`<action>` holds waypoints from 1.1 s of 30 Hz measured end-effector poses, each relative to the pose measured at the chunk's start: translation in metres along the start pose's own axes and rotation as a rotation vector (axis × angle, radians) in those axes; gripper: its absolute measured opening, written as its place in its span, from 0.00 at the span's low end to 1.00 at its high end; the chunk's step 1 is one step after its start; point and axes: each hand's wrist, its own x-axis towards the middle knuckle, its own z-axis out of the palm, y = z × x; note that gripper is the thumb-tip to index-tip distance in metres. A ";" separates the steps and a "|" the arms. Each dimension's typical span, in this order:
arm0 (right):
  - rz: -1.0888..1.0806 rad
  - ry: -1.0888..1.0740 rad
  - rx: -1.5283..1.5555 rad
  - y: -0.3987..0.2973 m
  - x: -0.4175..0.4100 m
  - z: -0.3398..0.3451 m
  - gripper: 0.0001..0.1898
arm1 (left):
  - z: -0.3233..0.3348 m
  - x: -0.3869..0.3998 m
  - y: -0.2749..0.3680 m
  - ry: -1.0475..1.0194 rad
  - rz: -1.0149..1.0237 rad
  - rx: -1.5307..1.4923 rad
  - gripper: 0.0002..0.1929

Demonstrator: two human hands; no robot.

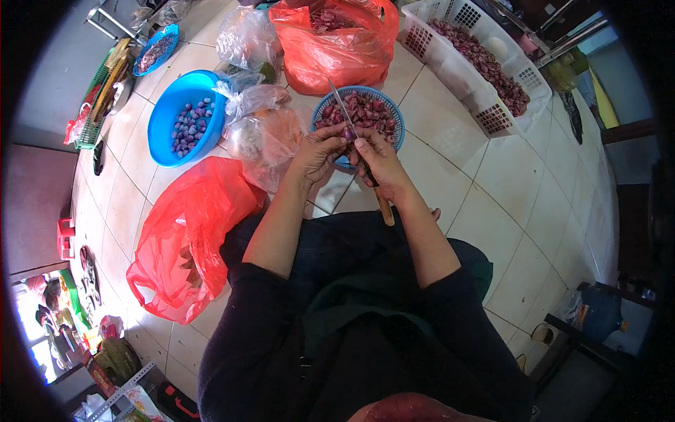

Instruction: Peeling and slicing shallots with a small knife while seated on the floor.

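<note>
A small purple shallot [348, 134] is pinched in the fingers of my left hand [319, 153]. My right hand [381, 162] grips a knife [386, 210] with a wooden handle; its blade points up and away from me, against or close beside the shallot, and my right thumb is near it. Fingers hide part of the shallot. Just beyond both hands stands a blue round colander [403, 127] of unpeeled red shallots [372, 109]. To the left, a bright blue basin [154, 134] holds peeled shallots [191, 126].
A red plastic bag [203, 211] lies left of my legs. Another red bag [332, 63] with shallots stands behind the colander. Clear plastic bags [263, 137] sit between basin and colander. At far right is a white crate [459, 92] of shallots. Tiled floor [506, 195] spreads around.
</note>
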 end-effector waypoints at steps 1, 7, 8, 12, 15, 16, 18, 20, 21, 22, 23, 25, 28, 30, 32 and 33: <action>0.003 -0.011 0.009 0.000 0.000 0.000 0.18 | 0.000 0.000 0.000 0.001 0.000 -0.001 0.15; 0.004 -0.015 -0.008 0.000 -0.001 0.004 0.18 | -0.006 0.001 -0.002 0.048 -0.016 -0.023 0.15; 0.001 -0.014 0.005 0.000 -0.001 0.003 0.18 | -0.005 0.002 -0.002 0.034 -0.011 -0.032 0.15; 0.007 0.009 -0.006 0.001 0.001 0.000 0.17 | -0.001 0.001 -0.002 0.009 -0.010 -0.071 0.14; 0.018 -0.016 0.038 0.001 0.001 0.001 0.18 | -0.002 0.000 0.000 0.000 -0.014 -0.049 0.14; 0.019 -0.020 0.036 0.000 0.000 0.002 0.18 | -0.001 0.000 0.000 0.001 -0.014 -0.049 0.14; 0.021 -0.025 0.034 -0.001 -0.001 0.003 0.18 | 0.001 0.000 0.001 0.069 -0.042 -0.081 0.17; 0.006 -0.025 -0.016 -0.002 -0.002 0.005 0.18 | 0.002 -0.003 0.003 0.057 -0.039 -0.091 0.17; 0.005 -0.023 -0.017 -0.001 -0.001 0.003 0.18 | 0.003 -0.003 0.003 0.042 -0.037 -0.101 0.17; 0.003 -0.014 0.009 0.000 0.000 0.001 0.18 | 0.003 -0.002 0.002 0.040 -0.038 -0.101 0.17; 0.000 -0.005 0.034 0.002 0.001 -0.001 0.18 | 0.004 -0.001 0.002 0.033 -0.038 -0.101 0.17; 0.003 0.007 0.011 0.001 0.001 0.001 0.17 | 0.002 -0.001 0.002 0.032 -0.036 -0.099 0.17; 0.008 0.029 0.024 0.001 0.002 0.001 0.17 | -0.001 0.001 -0.001 0.020 -0.036 -0.084 0.16; 0.011 0.036 0.060 0.000 0.003 -0.001 0.16 | -0.004 0.002 -0.002 -0.046 -0.027 -0.100 0.15; -0.002 0.050 0.118 -0.002 0.002 -0.002 0.16 | -0.007 0.002 -0.004 -0.071 -0.039 -0.133 0.15; -0.003 0.052 0.118 -0.002 0.002 -0.003 0.16 | -0.006 0.003 -0.004 -0.098 -0.054 -0.167 0.15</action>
